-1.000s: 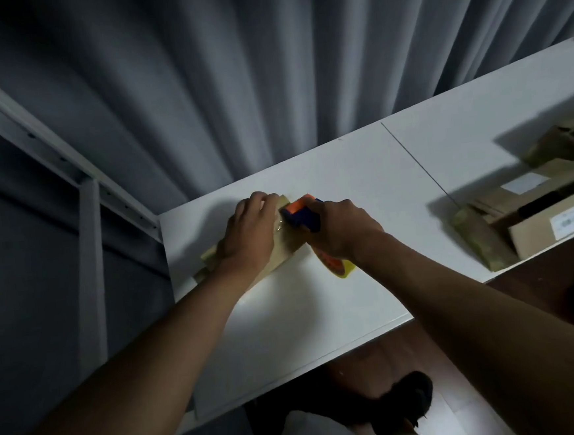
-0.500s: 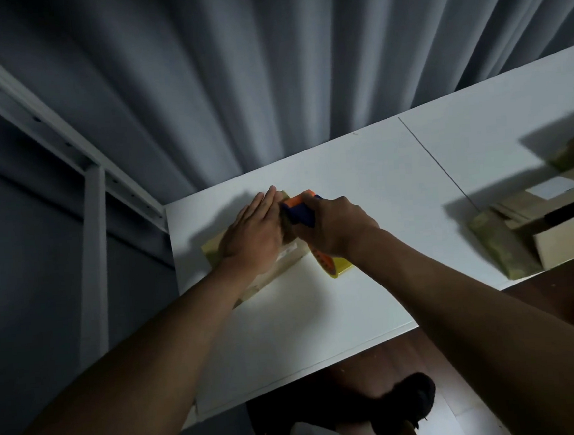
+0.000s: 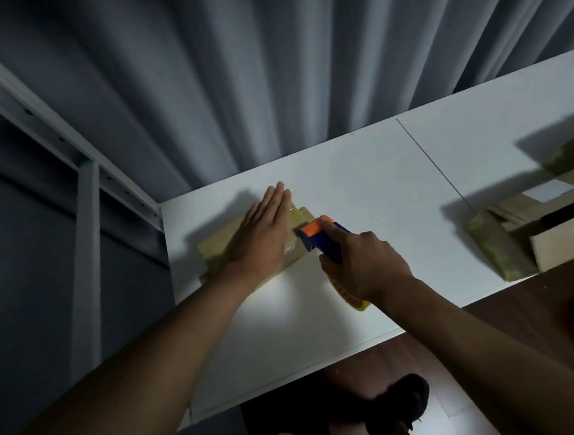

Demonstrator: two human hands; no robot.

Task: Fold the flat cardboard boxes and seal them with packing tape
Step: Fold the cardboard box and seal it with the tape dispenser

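A small brown cardboard box (image 3: 217, 245) lies at the left end of the white table (image 3: 362, 184). My left hand (image 3: 262, 233) lies flat on top of it, fingers straight and together, pointing away from me. My right hand (image 3: 361, 263) grips the handle of a blue and orange tape dispenser (image 3: 318, 237). The dispenser's orange head sits at the box's right edge, and its yellow roll side shows below my wrist. A strip of clear tape glints near my left fingertips.
A heap of cardboard boxes (image 3: 551, 227), some flat, lies at the table's right end, one with a white label. Grey curtains (image 3: 266, 64) hang behind the table. A white metal shelf frame (image 3: 87, 233) stands on the left. Dark wooden floor shows below the front edge.
My left hand has flattened and slid forward along the box top. My right hand has drawn the tape dispenser back to the right, off the box top toward its right edge.
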